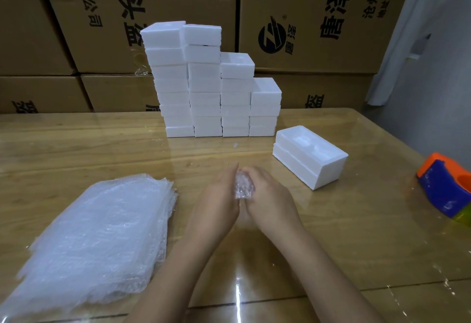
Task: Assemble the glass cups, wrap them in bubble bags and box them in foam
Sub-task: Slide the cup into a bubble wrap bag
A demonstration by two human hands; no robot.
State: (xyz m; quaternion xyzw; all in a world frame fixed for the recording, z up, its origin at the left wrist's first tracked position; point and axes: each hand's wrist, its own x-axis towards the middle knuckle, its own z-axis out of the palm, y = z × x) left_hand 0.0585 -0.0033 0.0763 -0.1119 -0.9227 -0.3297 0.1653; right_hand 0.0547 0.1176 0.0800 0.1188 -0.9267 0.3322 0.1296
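The bubble bundle point(244, 185) sits clasped between both hands over the middle of the table point(344, 241). The left hand point(216, 195) cups its left side and the right hand point(271, 196) curls round its right, so only a strip shows between the fingers. The bag pile point(96, 233) lies just left of the left forearm. A foam box point(309, 155) stands near on the right, and foam stacks point(204, 88) stand well behind. A tape dispenser point(446, 187) sits at the right edge.

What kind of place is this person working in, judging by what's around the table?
Probably a packing station in a warehouse or small factory: printed cardboard cartons are stacked behind the table, white foam boxes stand in columns on it, and a pile of bubble bags lies at the near left.
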